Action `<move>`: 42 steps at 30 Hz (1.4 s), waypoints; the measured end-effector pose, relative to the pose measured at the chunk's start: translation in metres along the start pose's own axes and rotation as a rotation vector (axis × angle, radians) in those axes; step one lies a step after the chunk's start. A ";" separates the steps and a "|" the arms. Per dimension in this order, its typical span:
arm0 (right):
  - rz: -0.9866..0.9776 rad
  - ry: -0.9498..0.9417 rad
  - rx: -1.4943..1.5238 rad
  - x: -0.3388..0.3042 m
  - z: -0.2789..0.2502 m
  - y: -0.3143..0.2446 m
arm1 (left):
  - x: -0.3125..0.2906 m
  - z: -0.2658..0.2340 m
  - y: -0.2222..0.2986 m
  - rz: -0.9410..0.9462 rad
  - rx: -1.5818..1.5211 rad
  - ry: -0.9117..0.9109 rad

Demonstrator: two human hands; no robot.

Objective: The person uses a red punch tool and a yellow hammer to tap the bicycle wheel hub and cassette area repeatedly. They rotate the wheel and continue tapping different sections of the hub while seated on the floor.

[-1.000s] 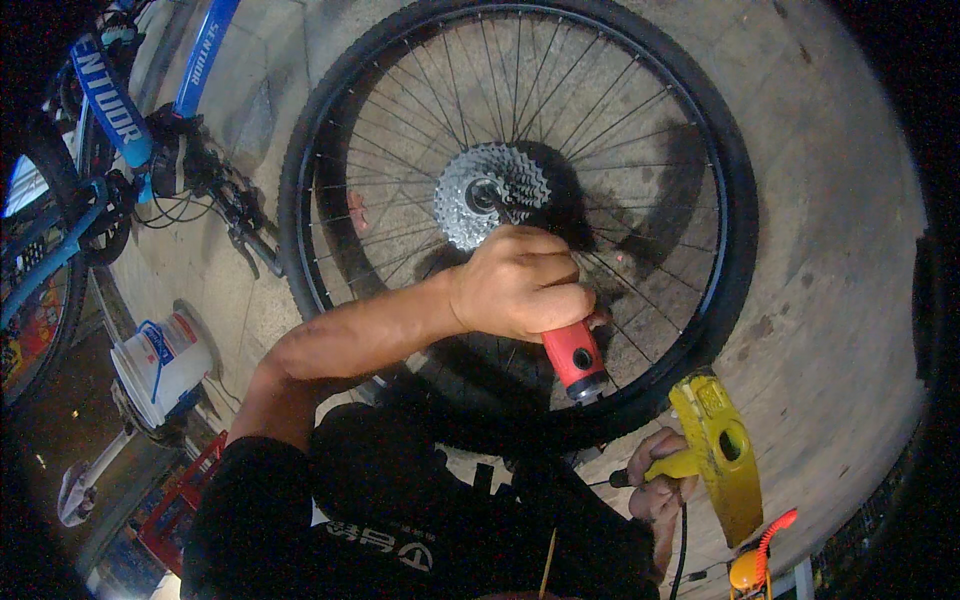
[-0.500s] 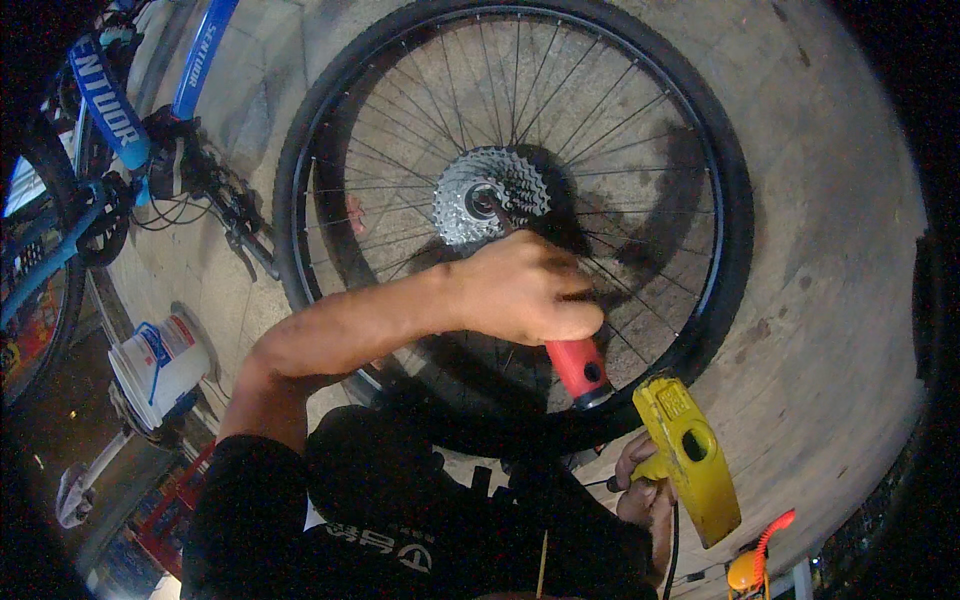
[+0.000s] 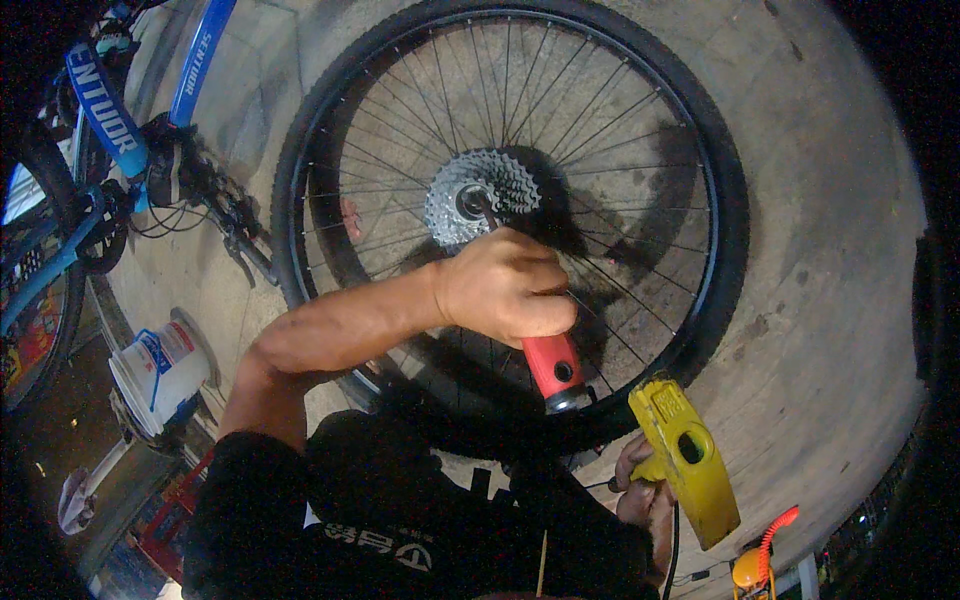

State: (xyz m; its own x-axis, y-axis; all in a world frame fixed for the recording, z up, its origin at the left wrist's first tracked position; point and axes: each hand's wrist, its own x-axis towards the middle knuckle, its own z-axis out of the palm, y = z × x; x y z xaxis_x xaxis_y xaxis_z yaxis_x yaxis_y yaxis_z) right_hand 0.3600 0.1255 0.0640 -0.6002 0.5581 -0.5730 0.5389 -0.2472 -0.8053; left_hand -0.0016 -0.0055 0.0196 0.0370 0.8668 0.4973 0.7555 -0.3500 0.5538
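My left hand [image 3: 505, 285] is closed around a red-handled tool [image 3: 556, 368]. Its dark shaft comes out of my fist and reaches the centre of a silver cassette [image 3: 455, 222]. The cassette sits in the middle of a bicycle wheel [image 3: 735, 250] that lies flat below me. At the lower right, my right hand [image 3: 645, 485] holds a yellow tool [image 3: 690, 460] with a broad body and an oval hole. A dark cable hangs beside that hand. Part of my right forearm is hidden behind my black shirt.
A blue bicycle [image 3: 105, 115] fills the upper left, its handlebar end close to the wheel. A white bucket [image 3: 165, 370] with a blue handle stands at the left. An orange item with a red coiled hose [image 3: 775, 535] is at the lower right. Concrete floor [image 3: 820, 250] surrounds the wheel.
My left hand and the red-handled tool have swung a little to the left. The cassette appears shifted slightly left as well. My right hand and the yellow tool stay nearly in place.
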 end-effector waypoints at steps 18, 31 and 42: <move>-0.015 -0.494 -0.132 0.025 -0.011 -0.031 | 0.006 0.007 -0.001 -0.009 0.086 0.061; -0.205 -0.404 -0.270 0.030 0.001 -0.036 | 0.006 0.013 0.000 -0.053 0.149 0.137; -0.172 -0.388 -0.178 0.022 -0.006 -0.022 | 0.008 0.009 0.002 -0.027 0.129 0.090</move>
State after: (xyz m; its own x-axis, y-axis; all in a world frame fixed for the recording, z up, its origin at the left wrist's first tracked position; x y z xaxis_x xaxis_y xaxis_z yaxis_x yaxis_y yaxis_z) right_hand 0.3382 0.1483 0.0699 -0.8485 0.2324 -0.4755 0.4851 -0.0179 -0.8743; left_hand 0.0062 0.0034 0.0186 -0.0389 0.8378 0.5447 0.8335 -0.2735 0.4801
